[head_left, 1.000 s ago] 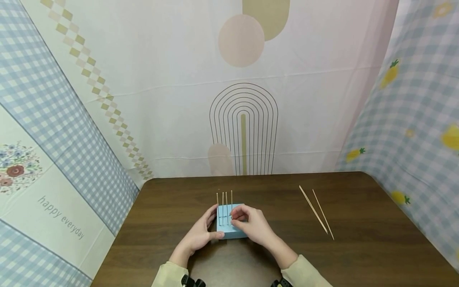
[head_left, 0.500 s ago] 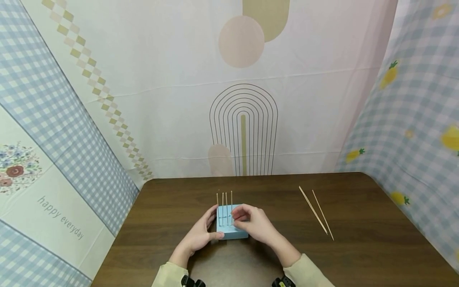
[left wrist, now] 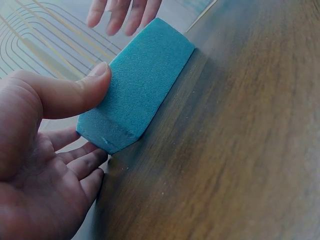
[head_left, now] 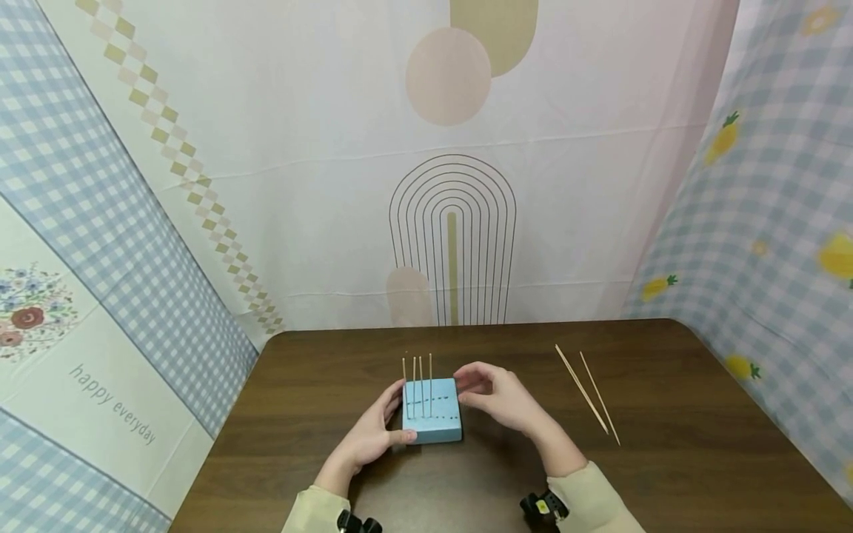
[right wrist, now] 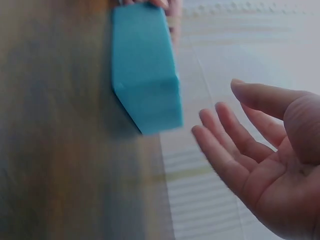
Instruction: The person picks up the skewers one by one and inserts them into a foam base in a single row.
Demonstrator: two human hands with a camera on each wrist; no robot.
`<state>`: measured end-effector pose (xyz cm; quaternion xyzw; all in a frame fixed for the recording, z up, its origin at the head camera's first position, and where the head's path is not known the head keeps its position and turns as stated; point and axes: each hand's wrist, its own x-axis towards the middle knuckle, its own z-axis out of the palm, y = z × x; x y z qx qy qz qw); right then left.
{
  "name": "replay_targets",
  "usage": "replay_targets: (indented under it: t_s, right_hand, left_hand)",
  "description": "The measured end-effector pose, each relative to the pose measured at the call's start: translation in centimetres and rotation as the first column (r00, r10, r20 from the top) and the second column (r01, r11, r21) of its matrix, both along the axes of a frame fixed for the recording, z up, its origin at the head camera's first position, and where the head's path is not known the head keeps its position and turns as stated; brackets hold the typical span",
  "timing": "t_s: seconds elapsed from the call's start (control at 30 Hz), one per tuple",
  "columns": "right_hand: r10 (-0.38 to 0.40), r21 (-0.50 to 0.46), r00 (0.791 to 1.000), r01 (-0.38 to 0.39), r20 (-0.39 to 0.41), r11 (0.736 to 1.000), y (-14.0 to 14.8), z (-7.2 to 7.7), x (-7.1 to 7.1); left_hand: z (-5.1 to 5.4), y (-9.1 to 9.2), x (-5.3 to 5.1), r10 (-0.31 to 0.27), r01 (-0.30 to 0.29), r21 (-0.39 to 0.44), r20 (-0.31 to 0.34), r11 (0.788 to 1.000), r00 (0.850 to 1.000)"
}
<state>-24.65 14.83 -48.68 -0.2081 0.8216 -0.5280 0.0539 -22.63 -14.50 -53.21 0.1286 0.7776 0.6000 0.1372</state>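
Observation:
A light blue foam block (head_left: pixel 445 428) with rows of small holes in its top sits on the table. Several thin wooden sticks (head_left: pixel 430 385) stand upright in its left half. My left hand (head_left: pixel 373 433) grips the block at its left end, thumb on the front face and fingers along the side. In the left wrist view that thumb presses near the top edge of the block (left wrist: pixel 145 75). Just off the block's right edge is my right hand (head_left: pixel 500 396), holding nothing. The right wrist view has its fingers loosely spread, apart from the block (right wrist: pixel 145 55).
Loose thin wooden sticks (head_left: pixel 583 391) lie on the brown wooden table (head_left: pixel 666 474), to the right of my right hand. A patterned cloth (head_left: pixel 333 222) hangs behind the table, with checked cloths on both sides.
My right hand has left the rightmost upright stick and moved right, past the block's edge, uncovering the holes there. My left hand and the block have stayed put.

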Motion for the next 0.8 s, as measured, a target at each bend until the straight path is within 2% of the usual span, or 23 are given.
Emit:
replay_targets:
  t_s: [0.23, 0.43, 0.67, 0.8]
  right_hand:
    - [-0.009, 0.047, 1.000, 0.009, 0.015, 0.999, 3.4, 0.3, -0.4]
    - [-0.061, 0.066, 0.998, 0.061, -0.004, 0.996, 6.9, 0.4, -0.5]
    - [-0.191, 0.082, 0.981, 0.187, 0.036, 0.979, 11.5, 0.0, -0.2]
    - [-0.228, 0.085, 0.973, 0.224, 0.036, 0.971, 13.5, -0.2, -0.3]
  left_hand:
    - [-0.3, -0.2, -0.2, -0.004, 0.004, -0.026, 0.000, 1.000, 1.000]
    - [-0.3, -0.3, -0.3, -0.009, 0.009, -0.028, -0.006, 1.000, 1.000]
    - [-0.4, -0.3, -0.2, -0.012, 0.012, -0.024, -0.003, 1.000, 1.000]
    - [-0.3, -0.2, -0.3, -0.011, 0.011, -0.021, -0.004, 1.000, 1.000]
